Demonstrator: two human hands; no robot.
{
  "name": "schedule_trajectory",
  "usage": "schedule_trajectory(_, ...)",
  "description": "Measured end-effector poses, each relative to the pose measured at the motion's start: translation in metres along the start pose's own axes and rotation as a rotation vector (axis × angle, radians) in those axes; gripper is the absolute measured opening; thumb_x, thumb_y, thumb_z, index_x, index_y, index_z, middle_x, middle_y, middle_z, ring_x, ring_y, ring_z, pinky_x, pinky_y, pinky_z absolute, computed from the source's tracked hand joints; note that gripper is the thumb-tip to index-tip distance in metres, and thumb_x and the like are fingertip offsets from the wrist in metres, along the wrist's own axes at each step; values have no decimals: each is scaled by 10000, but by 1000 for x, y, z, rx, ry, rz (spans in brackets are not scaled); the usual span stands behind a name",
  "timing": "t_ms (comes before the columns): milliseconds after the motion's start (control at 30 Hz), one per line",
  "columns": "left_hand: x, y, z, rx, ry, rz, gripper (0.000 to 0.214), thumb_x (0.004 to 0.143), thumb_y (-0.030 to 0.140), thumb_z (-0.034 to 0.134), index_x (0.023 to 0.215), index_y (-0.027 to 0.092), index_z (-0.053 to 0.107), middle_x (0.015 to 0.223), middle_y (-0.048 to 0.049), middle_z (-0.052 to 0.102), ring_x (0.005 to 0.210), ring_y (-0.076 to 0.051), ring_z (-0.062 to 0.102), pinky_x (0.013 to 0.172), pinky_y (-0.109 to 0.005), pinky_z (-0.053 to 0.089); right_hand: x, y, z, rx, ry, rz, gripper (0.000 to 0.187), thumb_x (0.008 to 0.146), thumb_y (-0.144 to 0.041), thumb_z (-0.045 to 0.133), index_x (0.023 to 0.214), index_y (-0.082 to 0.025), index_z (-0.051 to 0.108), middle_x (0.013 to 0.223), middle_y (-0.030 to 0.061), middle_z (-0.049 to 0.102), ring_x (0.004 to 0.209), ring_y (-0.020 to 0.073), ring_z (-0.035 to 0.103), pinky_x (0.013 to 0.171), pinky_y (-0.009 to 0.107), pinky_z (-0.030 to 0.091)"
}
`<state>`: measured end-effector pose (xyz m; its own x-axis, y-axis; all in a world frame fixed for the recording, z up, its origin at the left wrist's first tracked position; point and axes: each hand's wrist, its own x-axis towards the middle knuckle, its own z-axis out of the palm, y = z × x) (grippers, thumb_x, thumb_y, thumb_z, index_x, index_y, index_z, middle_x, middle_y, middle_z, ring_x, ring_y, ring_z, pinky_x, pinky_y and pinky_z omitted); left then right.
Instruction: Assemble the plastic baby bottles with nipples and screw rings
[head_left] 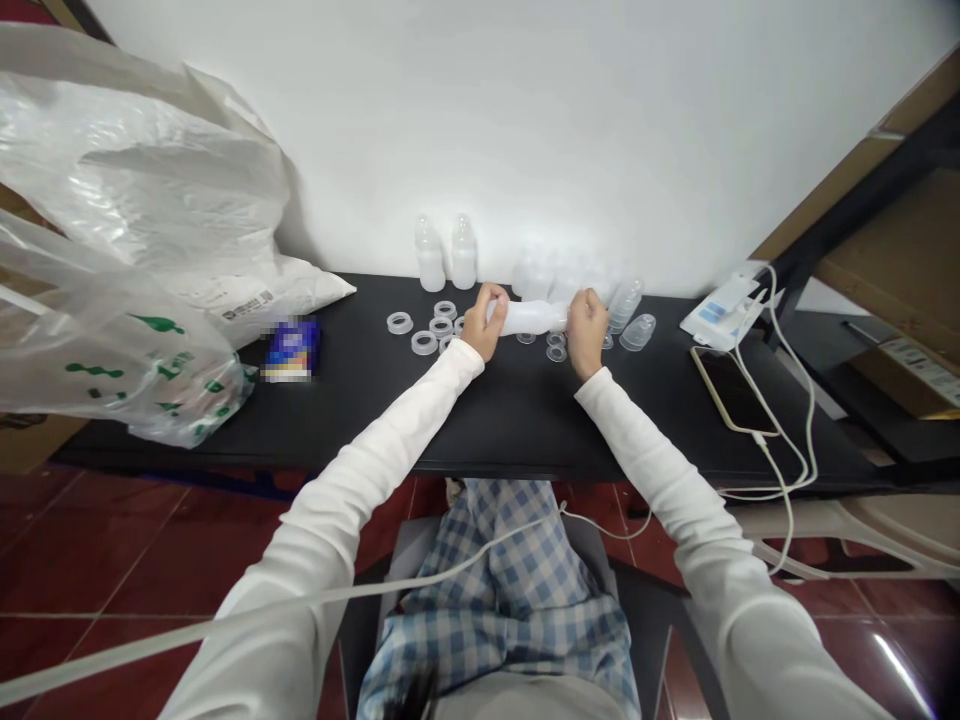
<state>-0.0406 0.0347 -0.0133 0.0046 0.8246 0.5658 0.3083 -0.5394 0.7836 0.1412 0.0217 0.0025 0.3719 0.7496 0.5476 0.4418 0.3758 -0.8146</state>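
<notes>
A white baby bottle [529, 318] lies sideways in the air between my two hands, above the black table. My left hand [487, 320] is closed round its left end. At the right end, the fingers of my right hand [587, 328] are closed too; they cover that end, so its details are hidden. Several translucent collar rings [424, 343] lie beside my left hand. Small clear discs [556, 346] rest on the table below the bottle. Clear domed caps [637, 332] stand and lie just right of my right hand.
Two capped baby bottles [463, 255] stand against the wall, with more whitish bottles or caps behind my hands. To the left are plastic bags [135, 200] and a blue packet [292, 350]. A phone [735, 390] with white cables [806, 400] lies on the right.
</notes>
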Motion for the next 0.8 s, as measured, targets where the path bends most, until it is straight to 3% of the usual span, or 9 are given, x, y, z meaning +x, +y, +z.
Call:
schedule_trajectory(100,9,-1,2,-128,24,-217,487,1004,627,379,876,216,606,803,-44,650,817,-213,690,757,-364,580,0,-3,-7,-154,-60,-166,472,1004,-656,343,834,-244,498,730,-4,491,748,187,553,752,365,534)
schedule_trajectory(200,22,-8,-4,-285,51,-504,488,1009,572,365,875,180,623,644,-41,593,632,-215,665,548,-334,535,2,-3,-14,-238,-300,-426,407,978,-611,493,1035,-220,586,952,80,646,943,243,638,875,429,555)
schedule_trajectory(300,36,-18,-22,-307,167,-585,409,987,518,422,903,176,630,674,-39,616,621,-207,664,480,-299,499,6,4,-18,-322,-517,-691,289,1001,-461,527,1127,-220,625,1218,145,666,1178,276,615,1020,481,527)
schedule_trajectory(367,44,-25,-37,-294,240,-606,382,983,499,434,928,176,630,712,-45,638,632,-205,668,473,-293,489,11,11,-23,-437,-530,-758,257,1040,-330,428,1110,-244,660,1278,134,663,1244,268,588,1078,501,497)
schedule_trajectory(467,52,-32,-54,-347,345,-673,496,1017,551,330,1029,148,621,715,-69,645,633,-205,666,499,-305,488,22,21,-36,-620,-337,-679,318,1038,-258,380,1078,-266,696,1248,135,664,1244,281,578,1095,534,466)
schedule_trajectory(567,54,-35,-60,-378,374,-657,694,1008,694,184,1137,150,596,744,-81,662,666,-187,664,542,-306,487,37,30,-55,-665,-35,-572,297,1020,-414,472,1120,-236,687,1263,169,608,1234,317,567,1054,546,470)
schedule_trajectory(667,51,-32,-55,-368,236,-542,809,968,792,124,1155,170,606,862,-97,700,837,-182,690,646,-303,519,49,37,-72,-653,194,-512,484,999,-590,453,1201,-195,646,1159,161,603,1115,312,598,1004,558,480)
schedule_trajectory(800,42,-23,-44,-373,61,-397,654,992,728,290,1176,182,600,1028,-123,717,1052,-246,704,804,-362,573,60,48,-88,-629,358,-393,542,1048,-566,246,1255,-181,567,1117,145,607,1020,285,612,977,573,476)
